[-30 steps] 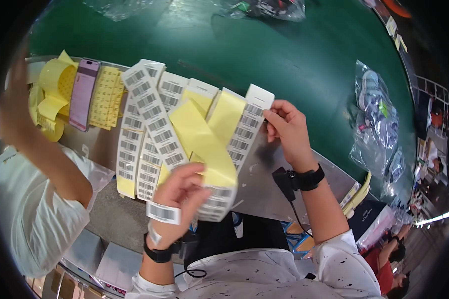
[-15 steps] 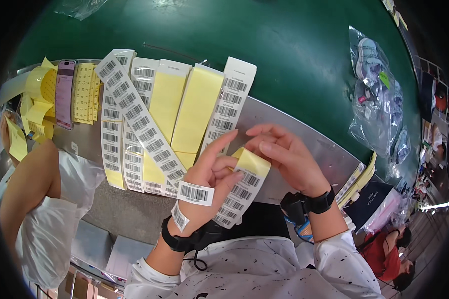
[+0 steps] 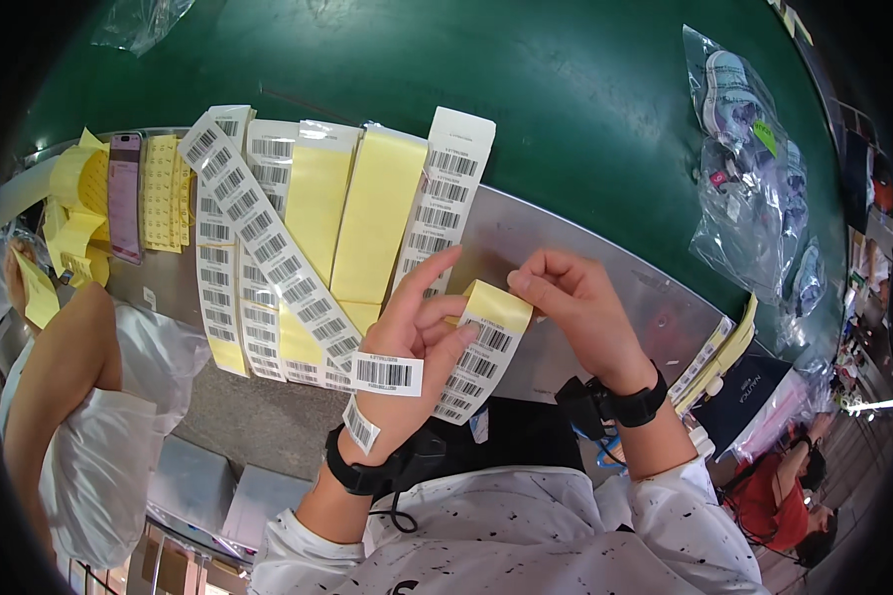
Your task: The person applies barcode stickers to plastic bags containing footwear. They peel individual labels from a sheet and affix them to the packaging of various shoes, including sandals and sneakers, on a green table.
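Observation:
My left hand (image 3: pixel 409 349) is closed round a strip of barcode labels (image 3: pixel 481 359), its thumb on the printed face. The strip's yellow backing (image 3: pixel 499 305) folds over at the top. At that folded corner, the thumb and forefinger of my right hand (image 3: pixel 587 315) are pinched together; whether they grip the strip or a label edge is too small to tell. One loose white barcode label (image 3: pixel 388 376) sticks to the back of my left hand, and a smaller-looking one (image 3: pixel 360 426) to the wrist. Beyond lie several long label strips, one laid diagonally (image 3: pixel 268 238) across others.
A phone (image 3: pixel 126 198) stands beside yellow number stickers (image 3: pixel 165 193) at left. A co-worker's arm (image 3: pixel 64 367) reaches in there, holding a yellow sheet. Bagged shoes (image 3: pixel 744 159) lie on the green table (image 3: pixel 566 89) at right, with more label strips (image 3: pixel 716 359) near the metal edge.
My right hand's fingers have closed from a spread pose into a pinch at the strip's top corner. The held strip has shifted slightly upward.

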`<state>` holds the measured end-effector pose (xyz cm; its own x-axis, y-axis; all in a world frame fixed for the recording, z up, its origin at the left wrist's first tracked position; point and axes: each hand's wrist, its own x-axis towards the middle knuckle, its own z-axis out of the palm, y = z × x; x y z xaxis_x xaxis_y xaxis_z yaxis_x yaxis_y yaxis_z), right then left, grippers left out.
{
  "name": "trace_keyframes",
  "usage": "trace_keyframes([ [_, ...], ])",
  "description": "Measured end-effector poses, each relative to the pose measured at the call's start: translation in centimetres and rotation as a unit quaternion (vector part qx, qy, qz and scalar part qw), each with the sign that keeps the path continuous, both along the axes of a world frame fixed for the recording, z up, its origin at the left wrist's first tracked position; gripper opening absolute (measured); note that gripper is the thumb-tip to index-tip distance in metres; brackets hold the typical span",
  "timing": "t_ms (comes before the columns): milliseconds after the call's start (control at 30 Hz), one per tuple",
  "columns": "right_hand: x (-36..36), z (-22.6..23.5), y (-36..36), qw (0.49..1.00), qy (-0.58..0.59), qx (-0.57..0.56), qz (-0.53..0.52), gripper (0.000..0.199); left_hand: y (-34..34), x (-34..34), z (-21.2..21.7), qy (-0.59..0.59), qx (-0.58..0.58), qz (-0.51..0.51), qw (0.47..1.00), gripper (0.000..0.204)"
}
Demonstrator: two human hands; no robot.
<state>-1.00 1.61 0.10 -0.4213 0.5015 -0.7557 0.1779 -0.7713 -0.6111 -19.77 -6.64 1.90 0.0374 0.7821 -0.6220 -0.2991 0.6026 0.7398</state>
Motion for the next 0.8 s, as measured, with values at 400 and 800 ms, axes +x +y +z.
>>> trace_keyframes([
  [400, -1.5, -0.9, -0.2, 0.999, 0.012, 0.034, 0.000, 0.021, 2.5, -0.3, -2.6, 0.147, 0.029, 0.038, 0.988, 0.032],
  [800, -3.0, -2.3, 0.1, 1.000, 0.014, 0.006, -0.016, 0.022, 2.4, -1.3, -2.9, 0.071, 0.013, 0.074, 0.995, 0.035],
])
